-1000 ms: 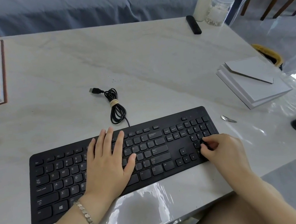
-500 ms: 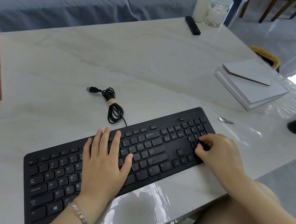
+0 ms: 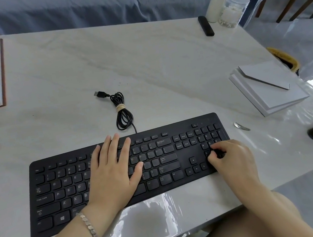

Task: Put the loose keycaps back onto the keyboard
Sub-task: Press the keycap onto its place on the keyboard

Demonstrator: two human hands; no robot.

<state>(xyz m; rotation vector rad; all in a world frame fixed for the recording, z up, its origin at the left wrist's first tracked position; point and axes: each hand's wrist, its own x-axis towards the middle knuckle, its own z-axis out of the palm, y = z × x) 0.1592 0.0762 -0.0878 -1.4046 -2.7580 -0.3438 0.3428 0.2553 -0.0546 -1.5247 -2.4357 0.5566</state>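
Your left hand (image 3: 113,173) lies flat on the keyboard (image 3: 183,162) while your right hand (image 3: 235,159) pinches a light, stiff keycap (image 3: 217,153); grip its sides.

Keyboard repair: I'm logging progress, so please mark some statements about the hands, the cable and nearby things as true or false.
The left hand lies flat on the keyboard. True.
The right hand works at the function row. False: its curled fingers pinch a keycap at the number pad.
The cable is plugged in. False: its plug lies free on the table.
A metal tool lies right of the keyboard. True.
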